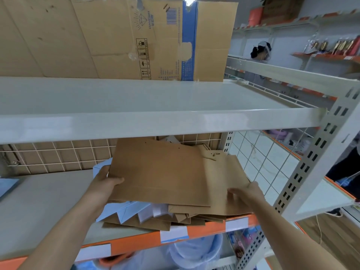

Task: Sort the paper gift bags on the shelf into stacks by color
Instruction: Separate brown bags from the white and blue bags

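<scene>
Centre of the frame, the left hand [106, 182] grips the top brown paper bag [159, 172] by its left edge, thumb lying flat on top, the other fingers tucked underneath and out of sight. The bag is tilted, its far end lifted toward the wire grid [58, 154] at the back of the shelf. Lower right of centre, the right hand [246, 191] rests on a second brown bag [229, 184], fingers spread and fairly straight, pressing rather than clutching. Both bags sit on a messy pile [155, 217] of brown, light blue and white bags, jutting over the front lip of the lower shelf [39, 207], just above its orange edge strip [204, 228]. A light blue bag [102, 166] peeks out behind the left hand. At the far left edge lies another light blue sheet [7, 186], well apart from the pile. Upper half of the frame: a white upper shelf [136, 98] carrying a flattened cardboard box [116, 36].
</scene>
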Demonstrator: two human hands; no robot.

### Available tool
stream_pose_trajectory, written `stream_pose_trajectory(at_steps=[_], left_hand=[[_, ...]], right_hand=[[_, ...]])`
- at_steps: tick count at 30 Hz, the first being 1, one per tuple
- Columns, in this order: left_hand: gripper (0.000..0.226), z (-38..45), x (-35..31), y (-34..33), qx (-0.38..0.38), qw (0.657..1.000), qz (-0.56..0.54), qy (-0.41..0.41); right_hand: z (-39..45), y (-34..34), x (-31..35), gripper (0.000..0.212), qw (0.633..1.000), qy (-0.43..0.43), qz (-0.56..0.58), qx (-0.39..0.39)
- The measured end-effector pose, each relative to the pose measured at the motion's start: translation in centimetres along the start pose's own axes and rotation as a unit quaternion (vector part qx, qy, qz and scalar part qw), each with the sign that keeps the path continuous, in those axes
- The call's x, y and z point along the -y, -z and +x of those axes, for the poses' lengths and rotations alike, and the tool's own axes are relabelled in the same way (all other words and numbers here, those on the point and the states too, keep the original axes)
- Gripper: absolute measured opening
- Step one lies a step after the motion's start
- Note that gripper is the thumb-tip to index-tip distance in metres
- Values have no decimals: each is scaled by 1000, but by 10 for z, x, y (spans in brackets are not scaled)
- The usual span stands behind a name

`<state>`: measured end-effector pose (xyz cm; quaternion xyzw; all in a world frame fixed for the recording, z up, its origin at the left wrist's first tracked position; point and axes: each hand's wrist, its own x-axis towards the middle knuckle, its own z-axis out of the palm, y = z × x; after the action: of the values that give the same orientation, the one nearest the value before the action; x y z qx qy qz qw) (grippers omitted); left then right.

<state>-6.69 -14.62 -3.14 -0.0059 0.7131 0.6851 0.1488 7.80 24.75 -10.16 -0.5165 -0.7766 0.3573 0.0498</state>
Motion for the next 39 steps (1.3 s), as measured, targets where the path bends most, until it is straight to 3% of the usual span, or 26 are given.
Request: stream_pose_trajectory(at_steps=[4, 8, 13, 20, 28, 39], left_hand=[[28, -7, 2, 4, -19, 999, -40, -16], [26, -19, 3, 18, -30, 996, -77, -45], [23, -31, 7, 53, -35, 990, -128, -52], [25, -43, 12, 123, -59, 984, -157, -67], [31, -68, 34, 276, -95, 978, -170, -75], [40, -122, 47, 494, -121, 962, -231, -82]], right_hand=[[-1, 7, 4, 40, 996, 85, 38, -12], [-14, 7, 15, 17, 961, 139, 237, 39], [-43, -1, 40, 21, 933, 163, 307, 95], [-85, -42, 79, 26, 932, 188, 295, 98], [-145, -106, 105, 41, 942, 165, 292, -5], [-285, -219, 151, 24, 929, 170, 328, -12]])
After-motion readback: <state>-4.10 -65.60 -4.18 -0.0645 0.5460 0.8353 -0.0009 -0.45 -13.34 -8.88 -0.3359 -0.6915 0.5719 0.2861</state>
